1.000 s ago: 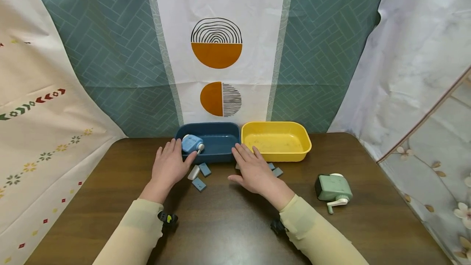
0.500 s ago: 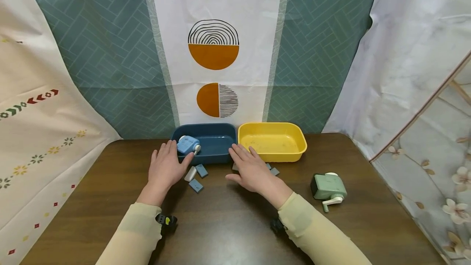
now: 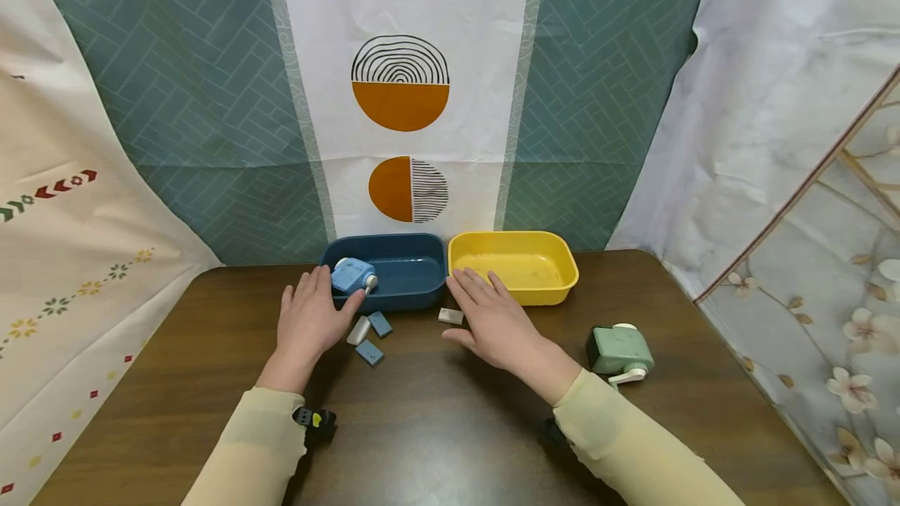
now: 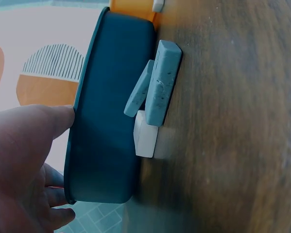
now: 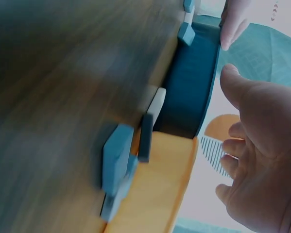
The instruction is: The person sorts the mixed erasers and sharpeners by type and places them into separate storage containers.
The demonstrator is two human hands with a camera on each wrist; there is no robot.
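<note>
My left hand (image 3: 309, 318) has its fingers extended over the left end of the dark blue bin (image 3: 415, 301), with its thumb by the rim; contact is unclear. Inside that bin lies a blue crank pencil sharpener (image 3: 349, 276). Just in front are a white eraser-like block (image 3: 358, 330) and two blue ones (image 3: 380, 324). My right hand (image 3: 499, 326), fingers loosely extended and holding nothing, hovers before the yellow bin (image 3: 555, 297). Another white block (image 3: 451, 316) lies beside its thumb. Several blue blocks (image 5: 117, 158) by the yellow bin show only in the right wrist view.
A green crank pencil sharpener (image 3: 620, 350) stands on the wooden table (image 3: 436, 428), right of my right hand. Both bins stand side by side at the table's back edge, against a patterned curtain (image 3: 232, 100). Pale fabric hangs at both sides.
My right hand has shifted slightly right, uncovering the white block and covering the blue ones behind it. The left hand keeps its place at the blue bin. The head view has turned slightly right.
</note>
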